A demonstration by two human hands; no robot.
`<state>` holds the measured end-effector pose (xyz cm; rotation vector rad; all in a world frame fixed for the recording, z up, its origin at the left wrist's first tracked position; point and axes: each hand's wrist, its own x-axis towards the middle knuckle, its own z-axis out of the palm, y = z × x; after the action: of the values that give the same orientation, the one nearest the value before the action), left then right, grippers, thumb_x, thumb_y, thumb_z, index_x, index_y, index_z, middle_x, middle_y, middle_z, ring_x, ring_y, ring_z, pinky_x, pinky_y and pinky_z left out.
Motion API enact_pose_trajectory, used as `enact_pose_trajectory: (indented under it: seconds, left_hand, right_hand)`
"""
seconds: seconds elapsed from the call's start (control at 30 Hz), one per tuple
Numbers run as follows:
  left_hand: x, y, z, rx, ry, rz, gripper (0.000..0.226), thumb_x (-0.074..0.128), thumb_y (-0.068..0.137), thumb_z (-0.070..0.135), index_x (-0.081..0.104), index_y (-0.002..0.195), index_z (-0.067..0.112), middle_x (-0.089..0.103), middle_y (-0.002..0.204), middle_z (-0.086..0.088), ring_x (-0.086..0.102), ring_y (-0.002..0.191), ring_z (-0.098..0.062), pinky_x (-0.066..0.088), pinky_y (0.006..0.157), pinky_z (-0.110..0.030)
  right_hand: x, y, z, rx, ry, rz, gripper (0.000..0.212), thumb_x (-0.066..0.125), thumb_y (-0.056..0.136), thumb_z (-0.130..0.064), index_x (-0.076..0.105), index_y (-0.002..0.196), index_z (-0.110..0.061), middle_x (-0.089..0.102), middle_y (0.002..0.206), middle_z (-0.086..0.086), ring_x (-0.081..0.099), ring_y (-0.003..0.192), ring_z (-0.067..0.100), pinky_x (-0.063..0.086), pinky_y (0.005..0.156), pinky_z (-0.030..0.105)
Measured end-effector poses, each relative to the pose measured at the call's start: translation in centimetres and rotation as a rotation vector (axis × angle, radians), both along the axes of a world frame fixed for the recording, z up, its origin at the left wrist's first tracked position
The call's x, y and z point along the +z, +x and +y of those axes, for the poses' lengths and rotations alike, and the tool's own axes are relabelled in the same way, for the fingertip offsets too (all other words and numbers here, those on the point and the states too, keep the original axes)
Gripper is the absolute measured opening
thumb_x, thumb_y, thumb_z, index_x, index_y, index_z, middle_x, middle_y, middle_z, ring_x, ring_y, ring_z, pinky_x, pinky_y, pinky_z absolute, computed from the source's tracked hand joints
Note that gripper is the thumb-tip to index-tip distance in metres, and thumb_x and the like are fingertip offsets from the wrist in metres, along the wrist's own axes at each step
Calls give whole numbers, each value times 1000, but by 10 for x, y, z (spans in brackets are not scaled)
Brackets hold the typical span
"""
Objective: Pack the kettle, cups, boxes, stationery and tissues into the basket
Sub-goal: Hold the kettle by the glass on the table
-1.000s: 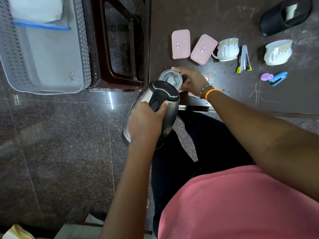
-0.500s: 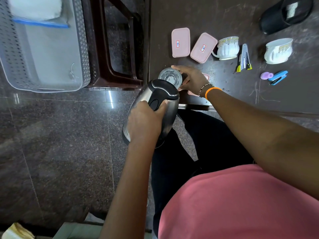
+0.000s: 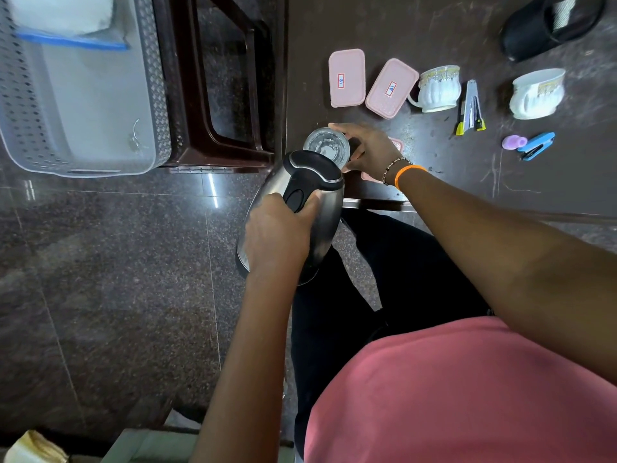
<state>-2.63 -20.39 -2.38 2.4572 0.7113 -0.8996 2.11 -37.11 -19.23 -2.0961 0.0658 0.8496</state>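
Little has shifted: left hand (image 3: 277, 235) grips kettle (image 3: 300, 212), right hand (image 3: 367, 148) holds glass (image 3: 325, 143).

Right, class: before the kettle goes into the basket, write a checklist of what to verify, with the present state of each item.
1. Left hand has a firm grip on the kettle handle: ok.
2. Kettle lid closed: ok.
3. Right hand free of the glass: not ok, its fingers curl round it.
4. Kettle empty of water: cannot tell.
5. Basket has room: ok, bare floor shows beside the tissues.
6. Path to the basket clear: cannot tell; the dark stool frame lies between table and basket.
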Motion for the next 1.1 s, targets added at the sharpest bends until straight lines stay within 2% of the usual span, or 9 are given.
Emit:
enact_pose_trajectory:
  seconds: [0.13,0.33,0.43,0.57,0.63,0.73,0.87,1.0,1.1]
  left_hand:
    - [-1,1,2,1,-7,7,63,54,78,64,61,101,6,67,101,-15,60,95,-37,52,85,-47]
    - [-3,-3,7,16,-41,-11,61,55,77,64,61,92,6,67,93,-13,62,87,-35,54,79,-46]
    - [-7,-7,14,48,-94,-29,53,57,76,62,59,76,9,65,80,-9,61,77,-31,48,65,-34]
    - [-10,-13,24,69,-149,-75,49,63,76,55,41,51,19,47,53,6,47,50,-12,30,46,-25]
    - [-14,-19,29,67,-193,-84,49,65,76,53,40,50,19,43,48,7,43,45,-10,31,44,-24]
    - [-18,-31,34,31,-216,-110,49,67,75,53,38,52,20,42,48,7,40,44,-8,31,39,-14]
    - [-21,-51,39,39,-264,-157,51,69,71,54,33,54,23,37,47,9,35,44,-4,33,43,-10]
    - [-22,-64,54,55,-313,-194,48,72,66,54,35,56,26,37,47,8,42,44,-2,33,44,-11]
    - [-17,-68,64,127,-348,-223,42,80,63,44,42,56,28,45,45,9,41,43,-1,31,43,-12]
  right_hand:
    - [0,-1,0,-1,3,-5,78,77,67,-2,43,136,-17,52,131,16,53,112,31,50,94,47]
    - [2,0,0,3,-8,-8,77,76,67,-1,44,136,-17,54,130,15,53,112,30,50,94,46]
    - [4,0,0,0,6,-25,77,75,66,3,45,135,-14,53,134,13,52,112,31,50,93,47]
    - [6,-1,0,-4,5,-22,75,75,67,1,45,135,-15,53,134,13,53,112,31,50,93,47]
    - [7,-1,1,-2,-4,-15,75,75,68,0,44,135,-16,52,134,13,53,112,30,49,94,46]
    - [9,-1,2,3,-20,-13,77,75,67,0,44,136,-16,52,134,14,53,111,29,49,95,45]
    - [10,-3,4,-8,-29,-22,78,76,65,1,45,135,-17,52,134,14,53,111,32,49,93,45]
    - [9,-9,4,-17,-74,-11,81,73,65,4,43,136,-22,50,135,14,59,98,35,51,89,35]
    - [12,-8,5,77,-180,-42,83,74,65,3,39,139,-16,48,135,19,50,117,34,38,104,32]
